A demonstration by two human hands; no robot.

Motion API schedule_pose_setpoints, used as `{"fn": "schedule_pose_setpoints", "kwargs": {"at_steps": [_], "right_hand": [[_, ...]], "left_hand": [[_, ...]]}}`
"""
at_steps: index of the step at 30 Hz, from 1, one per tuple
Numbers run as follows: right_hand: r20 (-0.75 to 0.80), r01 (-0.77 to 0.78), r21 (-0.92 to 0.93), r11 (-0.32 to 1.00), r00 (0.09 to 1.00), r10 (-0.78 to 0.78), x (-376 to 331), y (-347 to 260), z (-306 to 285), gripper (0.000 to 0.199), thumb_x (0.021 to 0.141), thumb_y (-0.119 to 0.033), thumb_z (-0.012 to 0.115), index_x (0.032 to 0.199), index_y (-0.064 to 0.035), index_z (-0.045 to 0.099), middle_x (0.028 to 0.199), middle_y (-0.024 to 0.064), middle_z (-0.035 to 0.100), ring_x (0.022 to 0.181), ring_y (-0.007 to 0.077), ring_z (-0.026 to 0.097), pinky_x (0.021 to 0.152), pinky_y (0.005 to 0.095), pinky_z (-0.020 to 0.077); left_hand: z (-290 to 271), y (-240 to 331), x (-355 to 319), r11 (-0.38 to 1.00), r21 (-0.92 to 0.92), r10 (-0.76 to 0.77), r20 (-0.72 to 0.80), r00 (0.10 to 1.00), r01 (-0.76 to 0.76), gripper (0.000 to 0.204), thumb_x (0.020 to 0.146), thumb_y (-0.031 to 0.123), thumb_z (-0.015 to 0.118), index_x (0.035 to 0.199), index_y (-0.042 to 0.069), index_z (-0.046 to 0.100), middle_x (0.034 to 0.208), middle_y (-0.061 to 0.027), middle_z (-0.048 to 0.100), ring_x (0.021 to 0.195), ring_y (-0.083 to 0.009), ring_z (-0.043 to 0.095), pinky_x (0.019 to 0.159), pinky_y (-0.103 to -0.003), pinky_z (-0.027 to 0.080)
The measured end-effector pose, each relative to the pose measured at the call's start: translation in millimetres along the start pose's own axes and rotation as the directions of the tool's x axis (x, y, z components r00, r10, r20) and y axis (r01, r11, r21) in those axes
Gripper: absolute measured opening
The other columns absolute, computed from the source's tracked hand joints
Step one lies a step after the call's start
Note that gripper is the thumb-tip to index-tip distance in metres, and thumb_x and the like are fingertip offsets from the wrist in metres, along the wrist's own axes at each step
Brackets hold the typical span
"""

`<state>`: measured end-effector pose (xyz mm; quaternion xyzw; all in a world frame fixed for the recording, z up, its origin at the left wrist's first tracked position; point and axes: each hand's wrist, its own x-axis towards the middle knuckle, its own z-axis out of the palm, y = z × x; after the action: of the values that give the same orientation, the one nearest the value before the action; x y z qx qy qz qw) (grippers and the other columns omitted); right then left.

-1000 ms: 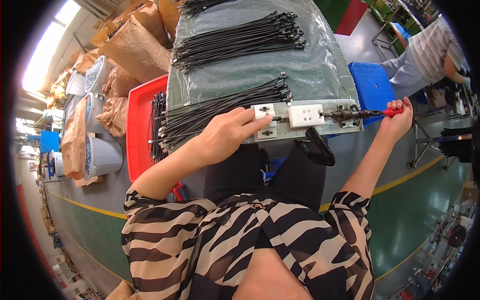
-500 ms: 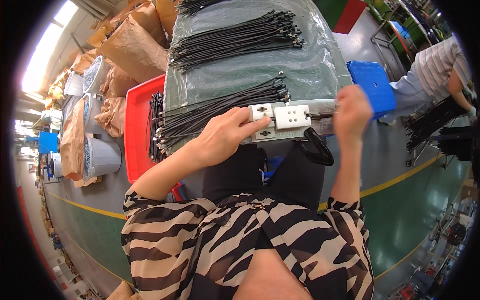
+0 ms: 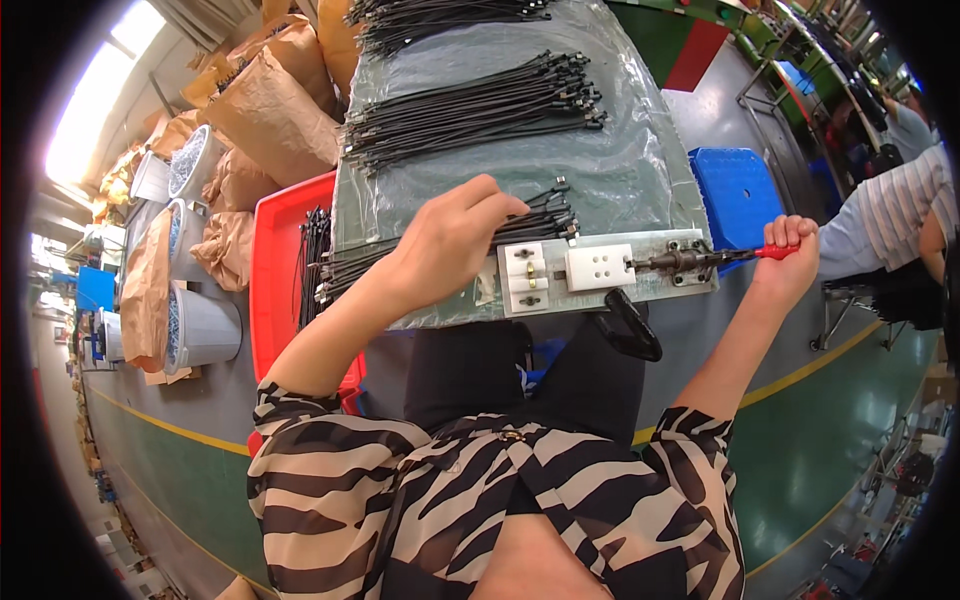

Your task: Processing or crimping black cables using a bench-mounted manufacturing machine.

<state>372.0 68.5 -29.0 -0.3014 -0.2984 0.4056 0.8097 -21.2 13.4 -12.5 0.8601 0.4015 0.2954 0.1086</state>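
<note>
My right hand (image 3: 788, 258) is closed around the red handle (image 3: 778, 251) of a push-pull toggle clamp (image 3: 680, 261), to the right of the fixture. The clamp is mounted on a metal plate (image 3: 655, 285) at the table's near edge. Its rod meets a white sliding block (image 3: 600, 268), which stands apart from a slotted white block (image 3: 524, 277) with a small brass-coloured piece in it. My left hand (image 3: 450, 238) is over the nearest bundle of black cables (image 3: 370, 262), thumb and fingers drawn together. What they pinch, if anything, is hidden. A black loop-shaped part (image 3: 630, 326) juts out below the plate.
More black cable bundles (image 3: 470, 112) lie farther back on the plastic-covered table (image 3: 640, 150). A red bin (image 3: 275, 290) holding cables stands left, near paper sacks (image 3: 275, 110) and grey buckets (image 3: 210, 325). At right are a blue stool (image 3: 735, 185) and another person (image 3: 900, 205).
My right hand has moved right and down with the clamp handle, and the sliding block has drawn back from the slotted one. My left hand has left the fixture for the cables.
</note>
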Motion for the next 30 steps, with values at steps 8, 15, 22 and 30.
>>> {"fn": "schedule_pose_setpoints", "kwargs": {"at_steps": [8, 15, 22, 30], "right_hand": [[-0.078, 0.022, -0.029, 0.999, 0.997, -0.024, 4, -12, 11, 0.016, 0.086, 0.001, 0.047, 0.072, -0.0078, 0.05, 0.062, 0.0006, 0.039, 0.055, 0.0113, 0.034, 0.052, 0.027, 0.0277], [-0.191, -0.159, 0.167, 0.973, 0.963, 0.19, 21, -12, -23, 0.016, 0.086, -0.002, 0.047, 0.071, -0.0078, 0.047, 0.063, 0.0007, 0.039, 0.056, 0.0124, 0.036, 0.052, 0.0281, 0.0285], [-0.174, -0.179, 0.171, 0.969, 0.962, 0.209, 20, -8, -43, 0.016, 0.087, -0.002, 0.047, 0.072, -0.0079, 0.045, 0.063, 0.0004, 0.038, 0.056, 0.0122, 0.035, 0.052, 0.0284, 0.0284], [-0.175, -0.136, 0.184, 0.974, 0.97, 0.168, 23, 11, -61, 0.016, 0.088, -0.001, 0.047, 0.074, -0.0072, 0.044, 0.064, 0.0009, 0.035, 0.057, 0.012, 0.033, 0.055, 0.0285, 0.0283]], "left_hand": [[44, -65, 94, 0.998, 0.051, 0.048, -0.115, 0.992, -0.043, 0.015, 0.082, 0.006, 0.066, 0.097, 0.001, 0.067, 0.102, -0.0158, 0.058, 0.098, -0.0333, 0.056, 0.084, -0.04, 0.048], [75, -89, 122, 0.976, 0.208, -0.063, -0.046, 0.997, 0.071, 0.007, 0.083, 0.005, 0.064, 0.087, 0.002, 0.06, 0.092, -0.0152, 0.056, 0.094, -0.0336, 0.057, 0.081, -0.042, 0.048], [32, -17, 98, 0.997, -0.051, 0.043, -0.119, 0.992, -0.05, 0.022, 0.077, -0.009, 0.056, 0.097, 0.001, 0.059, 0.089, -0.0159, 0.054, 0.082, -0.0339, 0.058, 0.072, -0.039, 0.048], [7, 33, -9, 0.997, -0.07, -0.027, 0.088, 0.996, 0.033, 0.054, 0.074, -0.012, 0.053, 0.12, 0.011, 0.065, 0.084, -0.012, 0.05, 0.077, -0.0292, 0.055, 0.069, -0.038, 0.047]]}}
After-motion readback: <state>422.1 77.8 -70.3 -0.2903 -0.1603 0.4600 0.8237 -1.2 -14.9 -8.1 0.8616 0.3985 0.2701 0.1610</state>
